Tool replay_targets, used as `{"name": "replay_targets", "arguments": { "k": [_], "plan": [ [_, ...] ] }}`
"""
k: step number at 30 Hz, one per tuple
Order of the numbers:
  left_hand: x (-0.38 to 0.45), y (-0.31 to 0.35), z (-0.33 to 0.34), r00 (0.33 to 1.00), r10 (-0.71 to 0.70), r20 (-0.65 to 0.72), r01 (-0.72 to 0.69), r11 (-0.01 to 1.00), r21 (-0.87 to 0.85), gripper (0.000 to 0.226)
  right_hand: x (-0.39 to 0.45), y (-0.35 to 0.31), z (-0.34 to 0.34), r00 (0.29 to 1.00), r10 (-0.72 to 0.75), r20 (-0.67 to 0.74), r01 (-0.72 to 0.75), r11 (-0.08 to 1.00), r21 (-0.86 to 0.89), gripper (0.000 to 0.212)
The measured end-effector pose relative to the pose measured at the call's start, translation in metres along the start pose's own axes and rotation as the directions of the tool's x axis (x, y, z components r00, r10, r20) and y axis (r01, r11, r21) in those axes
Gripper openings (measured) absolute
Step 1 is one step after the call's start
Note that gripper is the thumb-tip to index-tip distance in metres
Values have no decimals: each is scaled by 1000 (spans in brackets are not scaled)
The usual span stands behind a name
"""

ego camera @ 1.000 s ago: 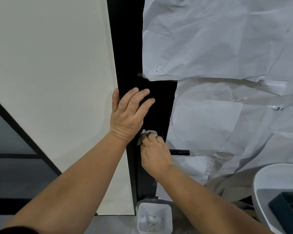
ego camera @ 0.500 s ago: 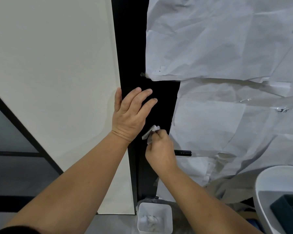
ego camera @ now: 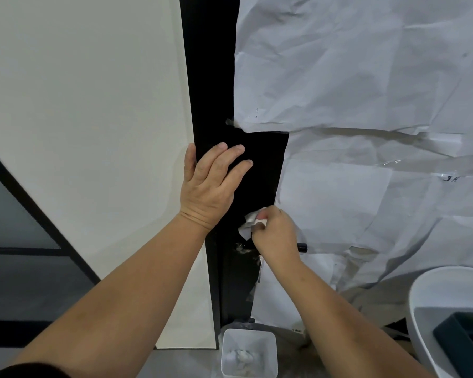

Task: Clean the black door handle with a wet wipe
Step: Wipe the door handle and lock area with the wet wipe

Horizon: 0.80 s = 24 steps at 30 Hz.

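The black door handle (ego camera: 302, 247) sticks out to the right from the black door stile (ego camera: 253, 186), and only its dark tip shows past the right hand (ego camera: 275, 236), which covers the rest. That hand sits on the handle with its fingers (ego camera: 262, 214) curled and pinching a crumpled white wet wipe (ego camera: 248, 223) against the black surface just above the handle. The wipe bunches out to the left of the knuckles. Below the hand, pale smears mark the black stile (ego camera: 242, 248).

The left hand (ego camera: 209, 186) lies flat on the same black stile, higher up and to the left, apart from the right hand. Its fingers (ego camera: 231, 159) are straight and slightly spread, pressing the surface, while the thumb (ego camera: 189, 162) rests along the edge of the cream panel (ego camera: 93, 132) beside it.

Wrinkled white paper (ego camera: 366, 91) covers the door to the right of the stile, in overlapping sheets, with a strip of clear tape (ego camera: 393, 162) on one of them. On the floor below the handle stands a small white square container (ego camera: 249, 353) holding crumpled white bits. At the lower right is a rounded white bin (ego camera: 432, 296) with a dark teal tray (ego camera: 464, 339) inside it. At the far left, a dark framed glass panel (ego camera: 14, 219) meets the cream panel.
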<state>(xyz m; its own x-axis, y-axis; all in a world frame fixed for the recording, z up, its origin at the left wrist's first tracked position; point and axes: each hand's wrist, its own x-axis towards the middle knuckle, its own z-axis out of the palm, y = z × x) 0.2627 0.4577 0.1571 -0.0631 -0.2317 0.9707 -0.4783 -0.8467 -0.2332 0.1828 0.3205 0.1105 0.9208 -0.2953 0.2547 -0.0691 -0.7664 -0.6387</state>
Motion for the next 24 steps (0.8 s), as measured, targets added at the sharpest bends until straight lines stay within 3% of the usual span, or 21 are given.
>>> {"name": "replay_targets", "arguments": {
  "k": [2, 5, 10, 14, 17, 21, 24],
  "plan": [
    [-1, 0, 0, 1000, 1, 0, -1, 1000, -1, 27, -6, 1, 2, 988, -145, -48, 146, 989, 19, 20],
    [-1, 0, 0, 1000, 0, -3, 0, 1000, -2, 28, -8, 10, 10, 951, -311, -6, 305, 936, -179, 31],
    [0, -1, 0, 1000, 1, -7, -1, 1000, -8, 28, -11, 10, 13, 981, -192, -8, 191, 978, -82, 27],
    [-1, -1, 1, 1000, 2, -14, -3, 1000, -4, 29, -8, 6, 20, 983, -186, 6, 186, 980, -68, 21],
    [-2, 0, 2, 1000, 6, -17, -6, 1000, -2, 30, -8, 6, 28, 965, -254, 59, 261, 940, -219, 21],
    [-1, 0, 1, 1000, 2, -8, -2, 1000, 4, 32, -13, -4, 21, 920, -388, 46, 389, 898, -208, 32],
    [0, 0, -1, 1000, -1, 5, 1, 1000, -1, 32, -12, -8, 21, 931, -360, 60, 365, 910, -198, 37]
  ]
}}
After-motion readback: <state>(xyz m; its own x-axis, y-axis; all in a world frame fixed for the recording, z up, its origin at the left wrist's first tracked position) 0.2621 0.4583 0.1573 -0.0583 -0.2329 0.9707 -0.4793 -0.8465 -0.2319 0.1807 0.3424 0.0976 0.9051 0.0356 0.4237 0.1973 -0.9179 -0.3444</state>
